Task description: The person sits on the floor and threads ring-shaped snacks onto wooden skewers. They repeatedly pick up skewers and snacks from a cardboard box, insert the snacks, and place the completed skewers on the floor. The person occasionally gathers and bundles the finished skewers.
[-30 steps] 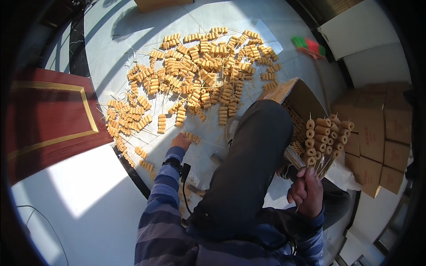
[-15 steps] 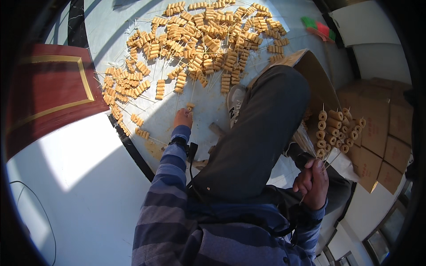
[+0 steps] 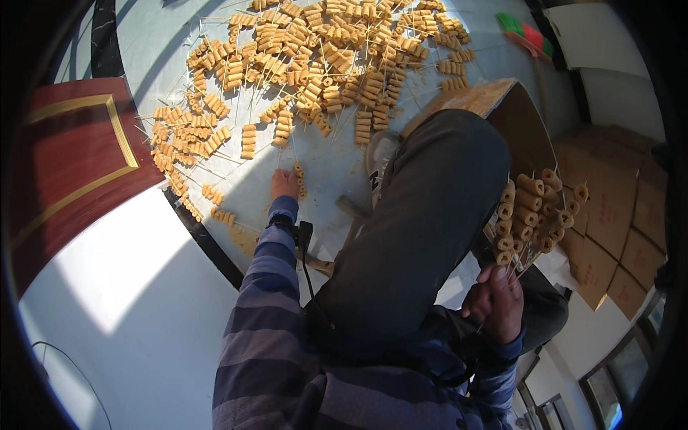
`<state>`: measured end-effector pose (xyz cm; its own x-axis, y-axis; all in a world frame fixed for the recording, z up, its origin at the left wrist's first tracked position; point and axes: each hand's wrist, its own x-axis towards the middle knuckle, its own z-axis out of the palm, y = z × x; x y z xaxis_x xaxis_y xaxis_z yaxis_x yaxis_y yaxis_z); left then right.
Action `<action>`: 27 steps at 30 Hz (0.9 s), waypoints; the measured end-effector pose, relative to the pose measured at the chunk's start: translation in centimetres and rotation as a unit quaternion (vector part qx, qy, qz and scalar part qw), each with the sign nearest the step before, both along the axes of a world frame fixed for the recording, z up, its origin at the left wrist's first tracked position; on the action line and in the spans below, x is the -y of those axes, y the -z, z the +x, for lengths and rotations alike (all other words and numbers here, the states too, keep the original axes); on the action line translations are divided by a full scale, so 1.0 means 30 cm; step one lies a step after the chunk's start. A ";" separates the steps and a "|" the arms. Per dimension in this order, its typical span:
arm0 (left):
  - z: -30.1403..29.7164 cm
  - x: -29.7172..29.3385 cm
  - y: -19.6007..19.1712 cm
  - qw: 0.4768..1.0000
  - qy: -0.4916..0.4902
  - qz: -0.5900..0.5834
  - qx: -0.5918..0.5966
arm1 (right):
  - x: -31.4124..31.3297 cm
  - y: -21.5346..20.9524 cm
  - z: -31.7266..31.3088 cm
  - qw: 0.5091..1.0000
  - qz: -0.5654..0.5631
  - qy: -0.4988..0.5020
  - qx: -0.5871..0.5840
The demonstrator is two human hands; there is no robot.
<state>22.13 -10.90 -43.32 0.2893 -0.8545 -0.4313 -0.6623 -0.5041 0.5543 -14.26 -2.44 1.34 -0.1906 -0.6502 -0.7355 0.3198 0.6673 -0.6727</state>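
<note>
On the pale floor (image 3: 337,172), the left hand (image 3: 284,185) is closing on 1 skewer (image 3: 298,179) just beside it, while the right hand (image 3: 496,301) is gripping a skewer bunch (image 3: 534,215) fanning above it.

Left hand (image 3: 284,184) stretches forward, fingers down on the floor; right hand (image 3: 496,301) stays fisted near the knee.

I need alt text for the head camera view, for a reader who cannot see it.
Seen from above, a person in a striped sweater holds a bunch of skewers threaded with tan pieces in the right hand, while the left hand touches a single skewer on the pale floor. Many more filled skewers lie spread ahead, with flat cardboard boxes to the right.
</note>
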 end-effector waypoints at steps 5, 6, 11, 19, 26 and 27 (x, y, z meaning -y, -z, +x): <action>-0.030 0.006 -0.026 0.998 0.039 -0.031 0.037 | -0.009 -0.014 -0.002 0.999 0.020 -0.009 -0.030; -0.033 0.015 -0.038 0.996 0.048 -0.055 0.043 | -0.008 -0.016 -0.003 0.999 0.016 -0.009 -0.034; -0.054 0.052 -0.100 0.990 0.137 -0.015 -0.043 | -0.009 -0.008 0.000 1.000 0.012 0.000 -0.011; -0.184 0.081 -0.089 0.986 0.154 0.058 -0.029 | -0.031 -0.016 -0.027 0.999 0.020 -0.014 -0.034; -0.130 0.158 -0.176 0.918 0.373 -0.057 0.120 | -0.041 -0.009 -0.032 0.999 0.010 -0.013 -0.030; -0.131 0.180 -0.180 0.892 0.427 -0.061 0.134 | -0.040 -0.009 -0.033 0.999 0.005 -0.011 -0.031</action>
<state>18.22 -16.30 -37.93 -0.4107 -0.8490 -0.3325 -0.8928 0.3005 0.3356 -15.25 -1.22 1.62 -0.2225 -0.6475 -0.7289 0.2633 0.6799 -0.6844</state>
